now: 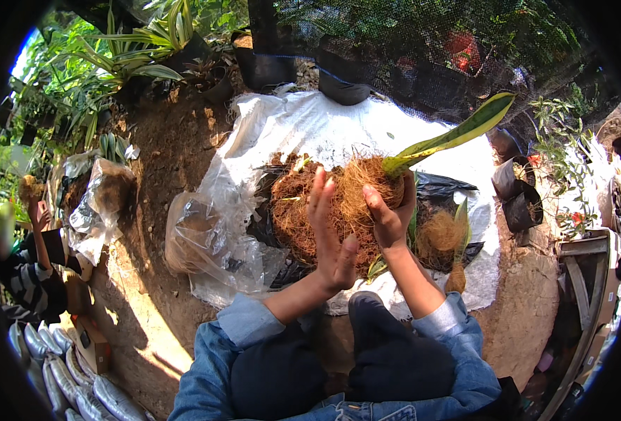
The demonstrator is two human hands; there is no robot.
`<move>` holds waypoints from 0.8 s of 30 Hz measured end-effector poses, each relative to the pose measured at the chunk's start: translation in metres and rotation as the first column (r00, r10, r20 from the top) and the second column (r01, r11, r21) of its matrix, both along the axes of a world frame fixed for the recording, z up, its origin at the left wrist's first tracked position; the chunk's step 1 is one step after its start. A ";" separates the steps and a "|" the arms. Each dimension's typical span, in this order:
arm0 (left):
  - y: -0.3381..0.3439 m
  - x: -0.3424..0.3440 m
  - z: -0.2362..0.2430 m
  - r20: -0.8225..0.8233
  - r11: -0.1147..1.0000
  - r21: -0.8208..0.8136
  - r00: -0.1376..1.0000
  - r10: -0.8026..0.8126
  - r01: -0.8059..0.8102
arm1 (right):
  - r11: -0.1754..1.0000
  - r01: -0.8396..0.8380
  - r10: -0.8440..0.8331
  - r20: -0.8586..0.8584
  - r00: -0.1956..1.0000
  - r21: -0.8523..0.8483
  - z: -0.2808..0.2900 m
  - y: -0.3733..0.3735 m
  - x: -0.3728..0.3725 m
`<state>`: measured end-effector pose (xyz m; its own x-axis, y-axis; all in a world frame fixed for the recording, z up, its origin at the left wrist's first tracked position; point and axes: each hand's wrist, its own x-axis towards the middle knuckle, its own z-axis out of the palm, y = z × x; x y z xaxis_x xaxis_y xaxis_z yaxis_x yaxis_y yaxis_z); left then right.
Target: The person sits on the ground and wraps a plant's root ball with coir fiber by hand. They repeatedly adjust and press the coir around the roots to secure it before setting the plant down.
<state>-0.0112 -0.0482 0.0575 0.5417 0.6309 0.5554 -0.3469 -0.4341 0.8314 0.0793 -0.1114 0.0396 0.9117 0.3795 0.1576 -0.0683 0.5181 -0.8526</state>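
Observation:
My right hand (389,223) grips a ball of brown coir fibre (368,175) with a long green, yellow-edged leaf (451,135) rising from it to the upper right. Beside it, my left hand (330,238) is open with fingers stretched upward, over a pile of coir and soil (289,210) on dark plastic. The pile lies on a white woven sheet (345,123). To the right of my hands are another fibre ball (442,231) and an upright leaf with a small fibre-wrapped base (456,277). A clear plastic bag (198,238) holding brown material is at the left.
A co-worker (30,259) at far left has a hand raised holding fibre. Potted plants (149,49) and black netting (395,49) line the back. Black grow bags (517,200) and a metal frame (581,281) are at right; filled silver bags (72,372) lie lower left.

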 end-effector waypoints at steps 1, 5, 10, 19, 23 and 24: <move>-0.011 0.001 -0.004 -0.057 0.997 0.009 0.995 -0.081 0.081 | 1.000 -0.012 0.013 0.038 0.999 -0.022 0.001 0.001 -0.002; -0.015 0.014 -0.017 -0.033 0.981 -0.163 0.993 -0.110 0.104 | 0.983 -0.066 0.079 0.075 0.994 -0.170 0.004 0.001 -0.015; 0.005 0.014 -0.017 0.064 0.940 -0.319 0.993 -0.103 0.118 | 0.973 -0.074 0.103 0.126 0.987 -0.219 0.003 0.004 -0.026; 0.012 0.007 -0.030 0.081 0.916 -0.394 0.996 -0.047 0.075 | 0.975 -0.155 0.194 0.272 0.943 -0.159 0.006 0.001 -0.032; 0.020 0.006 -0.041 0.044 0.887 -0.458 0.998 -0.042 0.057 | 0.966 -0.151 0.217 0.335 0.917 -0.212 0.011 -0.001 -0.034; 0.024 0.007 -0.043 -0.006 0.914 -0.405 1.000 -0.005 0.002 | 0.950 -0.164 0.249 0.328 0.911 -0.264 0.013 -0.001 -0.034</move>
